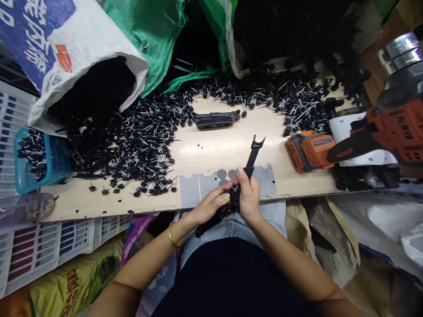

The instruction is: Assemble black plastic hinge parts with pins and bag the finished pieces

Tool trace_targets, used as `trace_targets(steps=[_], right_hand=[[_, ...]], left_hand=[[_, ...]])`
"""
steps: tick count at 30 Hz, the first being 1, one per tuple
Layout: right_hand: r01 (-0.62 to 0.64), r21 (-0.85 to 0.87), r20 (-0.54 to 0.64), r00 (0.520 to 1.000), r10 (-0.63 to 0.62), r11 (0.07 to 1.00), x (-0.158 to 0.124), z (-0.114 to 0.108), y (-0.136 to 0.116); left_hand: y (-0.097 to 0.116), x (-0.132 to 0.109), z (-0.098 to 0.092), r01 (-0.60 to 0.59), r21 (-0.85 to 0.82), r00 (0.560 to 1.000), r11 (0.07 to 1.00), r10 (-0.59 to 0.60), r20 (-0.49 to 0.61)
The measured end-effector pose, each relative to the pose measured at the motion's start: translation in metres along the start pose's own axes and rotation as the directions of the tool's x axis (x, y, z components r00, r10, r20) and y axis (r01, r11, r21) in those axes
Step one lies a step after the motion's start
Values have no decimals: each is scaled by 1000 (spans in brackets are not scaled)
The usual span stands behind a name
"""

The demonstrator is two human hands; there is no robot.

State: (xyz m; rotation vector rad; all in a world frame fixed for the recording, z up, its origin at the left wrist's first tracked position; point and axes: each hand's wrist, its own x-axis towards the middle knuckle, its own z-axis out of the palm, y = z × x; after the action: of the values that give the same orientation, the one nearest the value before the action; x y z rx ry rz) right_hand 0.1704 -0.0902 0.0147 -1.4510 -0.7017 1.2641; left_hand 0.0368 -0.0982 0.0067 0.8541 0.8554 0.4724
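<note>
Both of my hands grip one black plastic bracket over the table's near edge. My left hand is closed on its lower middle, with the thumb pressed on it. My right hand wraps the upper part, the thumb lying along the arm. A forked end sticks out beyond the right hand, and a dark rounded end shows below the left. My fingers hide the joint between. Farther back on the table lies a folded black bracket. Grey flat pads lie under and beside my hands.
Heaps of black-headed screws cover the left and back of the wooden table. A blue basket of screws stands left, below a white sack. An orange cordless drill with its battery lies right. Green sacking hangs behind.
</note>
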Motion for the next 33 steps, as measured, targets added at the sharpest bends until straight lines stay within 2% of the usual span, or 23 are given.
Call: trace_targets(steps=[2, 3, 6, 9, 12, 14, 17, 18, 22, 26, 30, 32, 33], right_hand=[[37, -13, -7, 999, -37, 999, -1, 0, 2], [46, -37, 29, 999, -45, 998, 1, -2, 1], [27, -84, 162, 987, -14, 996, 7, -6, -6], [9, -37, 119, 993, -5, 999, 7, -5, -11], [85, -10, -2, 996, -85, 996, 1, -3, -14], [74, -67, 57, 996, -71, 995, 0, -4, -15], [-17, -140, 202, 978, 46, 990, 3, -7, -15], [-34, -133, 197, 979, 60, 991, 4, -8, -14], [-25, -51, 39, 999, 27, 998, 5, -5, 0], [4, -44, 43, 999, -2, 999, 8, -2, 9], [66, -97, -1, 998, -66, 993, 18, -6, -1], [111, -119, -53, 992, -118, 987, 24, -5, -8], [128, -111, -83, 987, -138, 985, 27, -3, -11]], left_hand=[[-2, 1, 3, -68, -21, 996, 997, 67, -55], [-3, 1, 5, -75, -53, 995, 996, 71, -74], [-5, 2, 15, -26, -180, 994, 983, 6, -112], [-4, 5, 18, -74, -180, 990, 981, 50, -133], [-2, 7, 11, -155, -64, 984, 986, 148, -103], [-3, 5, 6, -124, -20, 991, 992, 123, -53], [-4, 3, 3, -22, -35, 1000, 999, 22, 4], [-5, 2, 4, -9, -44, 1000, 999, 9, 4], [-7, 7, 3, 9, -59, 1000, 998, -9, -1], [-6, 18, -8, -14, -43, 1000, 999, 14, 3], [12, 17, -19, -46, 104, 999, 993, 44, 23], [23, 8, -18, -77, 299, 997, 951, 65, 51], [26, 3, -16, -111, 419, 994, 901, 97, 54]])
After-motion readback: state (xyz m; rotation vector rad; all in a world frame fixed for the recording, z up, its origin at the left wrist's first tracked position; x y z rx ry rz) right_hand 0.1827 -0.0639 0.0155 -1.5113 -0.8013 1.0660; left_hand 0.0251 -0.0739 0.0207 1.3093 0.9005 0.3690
